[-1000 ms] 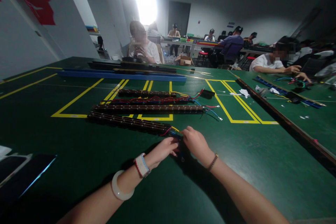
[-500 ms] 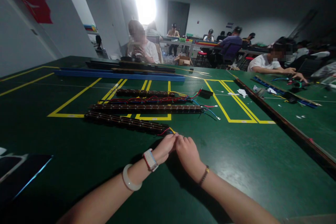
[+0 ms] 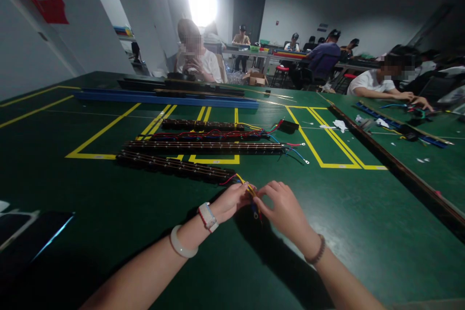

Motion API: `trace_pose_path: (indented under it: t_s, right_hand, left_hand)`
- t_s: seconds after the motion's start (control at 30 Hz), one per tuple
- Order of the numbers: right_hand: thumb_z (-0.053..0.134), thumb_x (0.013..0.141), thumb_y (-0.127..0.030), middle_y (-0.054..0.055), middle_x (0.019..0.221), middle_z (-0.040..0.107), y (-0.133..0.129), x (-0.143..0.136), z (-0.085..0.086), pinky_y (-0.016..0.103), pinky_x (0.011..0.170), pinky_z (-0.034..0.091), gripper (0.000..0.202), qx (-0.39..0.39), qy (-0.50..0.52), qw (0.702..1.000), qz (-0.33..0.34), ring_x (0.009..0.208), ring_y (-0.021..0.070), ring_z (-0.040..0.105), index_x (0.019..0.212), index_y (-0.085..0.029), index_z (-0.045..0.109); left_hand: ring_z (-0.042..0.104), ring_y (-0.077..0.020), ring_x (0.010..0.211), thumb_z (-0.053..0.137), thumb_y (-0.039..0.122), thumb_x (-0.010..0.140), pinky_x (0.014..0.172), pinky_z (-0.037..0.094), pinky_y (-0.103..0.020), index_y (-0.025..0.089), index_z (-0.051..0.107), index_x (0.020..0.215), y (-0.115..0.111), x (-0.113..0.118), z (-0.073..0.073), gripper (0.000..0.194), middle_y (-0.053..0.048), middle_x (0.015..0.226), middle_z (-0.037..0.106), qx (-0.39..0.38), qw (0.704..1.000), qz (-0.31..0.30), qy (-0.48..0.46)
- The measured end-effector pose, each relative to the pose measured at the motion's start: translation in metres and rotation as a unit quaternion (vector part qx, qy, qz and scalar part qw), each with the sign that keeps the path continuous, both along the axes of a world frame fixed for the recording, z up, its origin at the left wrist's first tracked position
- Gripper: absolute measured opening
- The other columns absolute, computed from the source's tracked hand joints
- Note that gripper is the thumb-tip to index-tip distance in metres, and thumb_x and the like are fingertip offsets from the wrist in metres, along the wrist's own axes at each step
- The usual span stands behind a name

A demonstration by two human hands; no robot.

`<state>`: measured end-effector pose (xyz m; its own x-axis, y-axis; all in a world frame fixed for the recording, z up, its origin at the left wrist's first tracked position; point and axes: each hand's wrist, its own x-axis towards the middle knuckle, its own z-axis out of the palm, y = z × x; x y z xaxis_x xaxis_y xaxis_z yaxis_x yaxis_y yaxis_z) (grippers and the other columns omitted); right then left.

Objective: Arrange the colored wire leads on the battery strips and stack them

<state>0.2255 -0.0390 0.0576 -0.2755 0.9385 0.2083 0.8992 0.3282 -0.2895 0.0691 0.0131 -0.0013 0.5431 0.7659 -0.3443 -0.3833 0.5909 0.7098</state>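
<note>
A long dark strip (image 3: 178, 165) with copper-coloured lines lies nearest me, slanting down to the right. Yellow, red and blue wires (image 3: 240, 178) come out of its right end. My left hand (image 3: 230, 201) is closed around these wires close to the strip. Just to the right, my right hand (image 3: 285, 208) pinches the yellow wires between thumb and finger. Below the fingers hang the loose wire ends, one with a ring terminal (image 3: 255, 215). Behind lies another dark strip (image 3: 203, 147), whose red and blue wires end in ring terminals (image 3: 307, 162).
Two more wired strips (image 3: 203, 125) lie farther back, beside a small black block (image 3: 288, 126). A blue channel (image 3: 167, 100) crosses the far side. One long dark bar (image 3: 392, 164) runs along the right. Co-workers (image 3: 385, 80) sit around the green table (image 3: 145, 232).
My right hand has moved right, away from my left hand, and the wires between them now show. My left hand stays about where it was. The view has shifted slightly.
</note>
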Motion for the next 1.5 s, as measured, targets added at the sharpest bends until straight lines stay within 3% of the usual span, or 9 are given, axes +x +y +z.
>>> trace_pose_path:
  t_s: [0.1, 0.2, 0.3, 0.47, 0.67, 0.87, 1.1, 1.33, 1.5]
  right_hand:
    - [0.058, 0.083, -0.041, 0.007, 0.083, 0.06, -0.007, -0.007, -0.007, 0.033, 0.071, 0.034, 0.023, 0.02, -0.086, 0.996, -0.024, 0.081, 0.0218, 0.052, 0.089, -0.02, 0.06]
    - [0.058, 0.084, -0.034, 0.006, 0.086, 0.06, -0.013, -0.012, -0.013, 0.033, 0.071, 0.033, 0.022, 0.023, -0.132, 0.991, -0.023, 0.081, 0.0208, 0.052, 0.102, -0.02, 0.057]
    - [0.055, 0.086, -0.025, 0.004, 0.088, 0.06, -0.015, -0.01, -0.012, 0.031, 0.071, 0.034, 0.021, 0.009, -0.141, 0.99, -0.019, 0.081, 0.019, 0.053, 0.106, -0.022, 0.056]
    - [0.06, 0.082, -0.028, 0.006, 0.094, 0.058, -0.019, -0.007, -0.011, 0.032, 0.072, 0.039, 0.027, 0.0, -0.132, 0.991, -0.009, 0.085, 0.0207, 0.053, 0.108, -0.022, 0.056]
    - [0.052, 0.085, -0.016, 0.006, 0.083, 0.058, -0.029, -0.015, -0.021, 0.032, 0.069, 0.042, 0.008, 0.026, -0.164, 0.985, -0.044, 0.078, 0.0207, 0.055, 0.092, -0.018, 0.055]
    - [0.047, 0.085, -0.006, 0.004, 0.073, 0.063, -0.029, -0.017, -0.011, 0.029, 0.058, 0.039, 0.019, 0.0, -0.192, 0.98, -0.052, 0.065, 0.0181, 0.059, 0.1, -0.016, 0.053]
    - [0.044, 0.09, -0.013, 0.007, 0.079, 0.064, 0.004, 0.007, 0.005, 0.029, 0.065, 0.038, 0.014, 0.057, -0.195, 0.976, -0.074, 0.074, 0.0186, 0.058, 0.092, -0.016, 0.057]
    - [0.041, 0.092, -0.016, 0.005, 0.077, 0.064, 0.05, 0.025, -0.019, 0.027, 0.066, 0.034, 0.019, 0.027, -0.215, 0.972, -0.087, 0.075, 0.0168, 0.058, 0.082, -0.017, 0.057]
    - [0.041, 0.091, -0.014, 0.006, 0.081, 0.065, 0.076, 0.027, -0.037, 0.026, 0.065, 0.033, 0.018, -0.01, -0.224, 0.969, -0.108, 0.078, 0.0167, 0.058, 0.085, -0.016, 0.057]
  left_hand:
    - [0.062, -0.0131, 0.082, 0.052, 0.026, 0.089, 0.078, 0.047, -0.026, 0.011, 0.062, 0.09, 0.001, -0.002, 0.002, 0.018, -0.008, 0.09, 0.066, -0.005, 1.0, -0.012, -0.015]
    - [0.062, -0.0144, 0.086, 0.053, 0.024, 0.088, 0.083, 0.046, -0.027, 0.01, 0.063, 0.091, 0.001, -0.001, -0.001, 0.018, -0.01, 0.093, 0.066, -0.004, 0.999, -0.008, -0.035]
    - [0.062, -0.0161, 0.09, 0.054, 0.024, 0.087, 0.088, 0.044, -0.03, 0.009, 0.063, 0.09, 0.001, -0.001, -0.004, 0.018, -0.011, 0.095, 0.066, -0.002, 0.998, -0.006, -0.056]
    - [0.062, -0.0176, 0.093, 0.049, 0.021, 0.089, 0.092, 0.042, -0.033, 0.008, 0.061, 0.09, 0.001, -0.001, -0.003, 0.017, -0.012, 0.096, 0.066, 0.003, 0.997, -0.017, -0.076]
    - [0.064, -0.0182, 0.091, 0.044, 0.021, 0.092, 0.091, 0.044, -0.033, 0.008, 0.059, 0.09, 0.001, -0.001, -0.002, 0.02, -0.013, 0.093, 0.066, 0.001, 0.998, -0.019, -0.06]
    - [0.064, -0.0142, 0.079, 0.046, 0.026, 0.092, 0.079, 0.048, -0.028, 0.011, 0.057, 0.086, -0.001, 0.001, -0.001, 0.02, -0.01, 0.086, 0.066, 0.012, 1.0, -0.007, -0.022]
    - [0.063, -0.0135, 0.061, 0.045, 0.03, 0.091, 0.068, 0.051, -0.03, 0.014, 0.052, 0.085, -0.004, 0.004, 0.002, 0.018, -0.001, 0.068, 0.058, 0.019, 0.999, 0.013, 0.044]
    - [0.054, -0.0094, 0.051, 0.041, 0.031, 0.092, 0.057, 0.047, -0.024, 0.014, 0.051, 0.08, 0.001, -0.001, -0.001, 0.023, 0.005, 0.056, 0.044, 0.042, 0.998, -0.026, 0.048]
    - [0.054, -0.0101, 0.051, 0.044, 0.032, 0.091, 0.057, 0.047, -0.025, 0.013, 0.054, 0.08, 0.002, -0.003, 0.001, 0.024, 0.003, 0.056, 0.047, 0.051, 0.997, -0.041, 0.046]
